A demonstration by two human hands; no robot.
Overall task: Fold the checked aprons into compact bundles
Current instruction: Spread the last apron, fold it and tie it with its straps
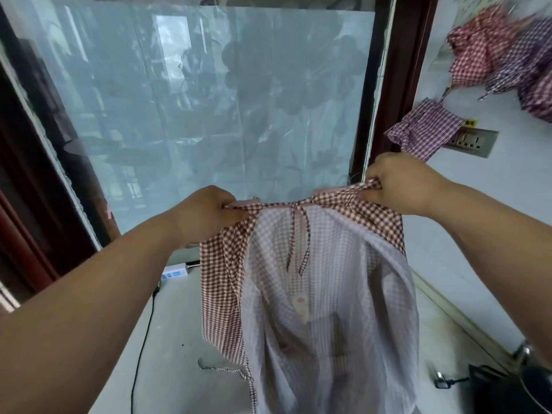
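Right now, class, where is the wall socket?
In the head view, the wall socket sits on the right-hand wall, just right of a hanging purple checked apron, above the right hand gripping the brown checked apron.

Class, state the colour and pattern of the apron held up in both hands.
The apron is a brown-and-white small check, paler on its reverse; the head view shows it.

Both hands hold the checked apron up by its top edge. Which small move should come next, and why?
Probably bring the left hand across to meet the right hand, so the checked apron folds in half along its length. Each hand pinches one end of the top edge, and the cloth hangs spread at full width with no fold made yet, so halving it looks like the natural first step toward a compact bundle.
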